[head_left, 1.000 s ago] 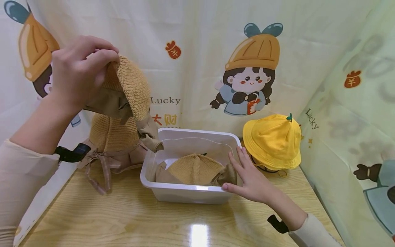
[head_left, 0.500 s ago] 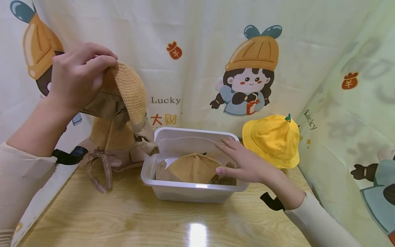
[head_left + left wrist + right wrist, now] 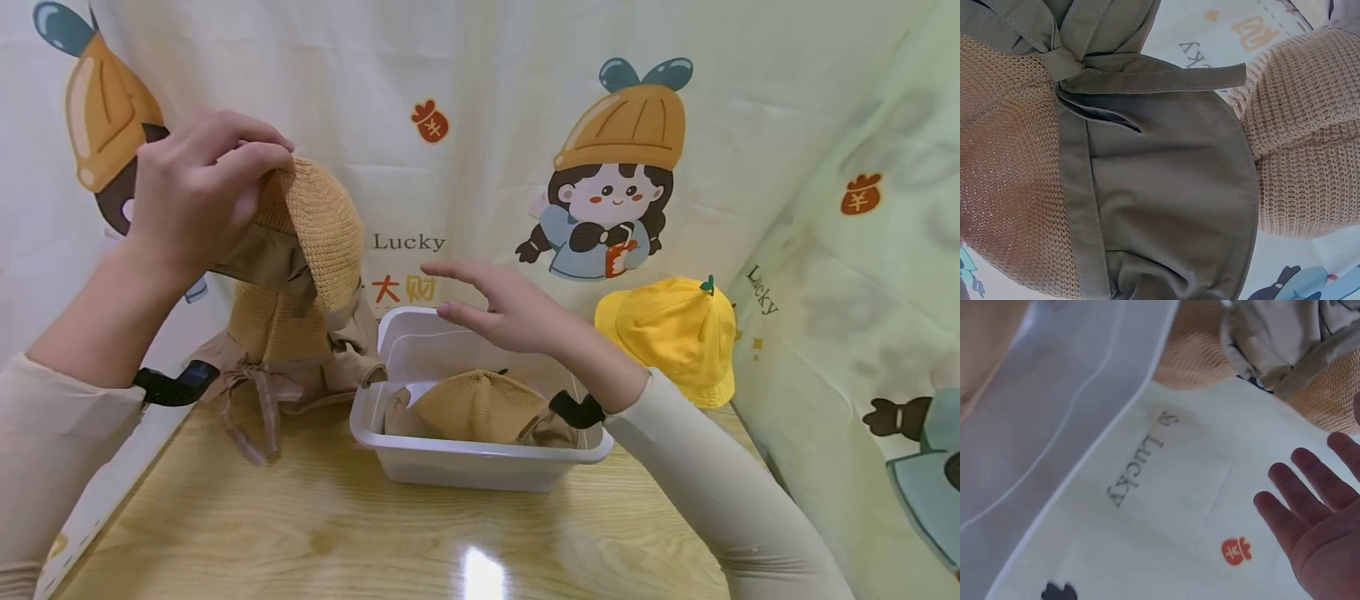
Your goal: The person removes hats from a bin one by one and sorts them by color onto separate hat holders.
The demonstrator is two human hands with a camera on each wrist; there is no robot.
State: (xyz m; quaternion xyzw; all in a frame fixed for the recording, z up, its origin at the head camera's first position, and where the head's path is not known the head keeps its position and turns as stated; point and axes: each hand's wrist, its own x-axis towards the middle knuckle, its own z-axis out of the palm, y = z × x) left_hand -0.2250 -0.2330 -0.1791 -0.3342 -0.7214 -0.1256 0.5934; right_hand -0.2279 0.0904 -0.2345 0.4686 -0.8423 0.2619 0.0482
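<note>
My left hand (image 3: 210,192) pinches the top edge of a tan knitted sun hat (image 3: 330,237), raised at the left. In the left wrist view, its olive-brown cloth brim (image 3: 1172,194) and tied bow fill the middle. Behind and below it stands another tan knitted hat (image 3: 262,333) with a pinkish-brown brim and ribbon. My right hand (image 3: 510,308) hovers over the white plastic bin (image 3: 480,471), fingers extended and holding nothing; the right wrist view shows its spread fingers (image 3: 1291,494). A similar knitted hat (image 3: 480,408) lies in the bin.
A yellow bucket hat (image 3: 675,342) with a small green sprout sits right of the bin, partly behind my right forearm. The wooden table (image 3: 300,517) is bounded by a printed curtain (image 3: 480,167) at the back and sides.
My right hand has left the bin's right rim and travelled left and up, over the bin toward the held hat. The left hand has lowered slightly, still pinching the hat.
</note>
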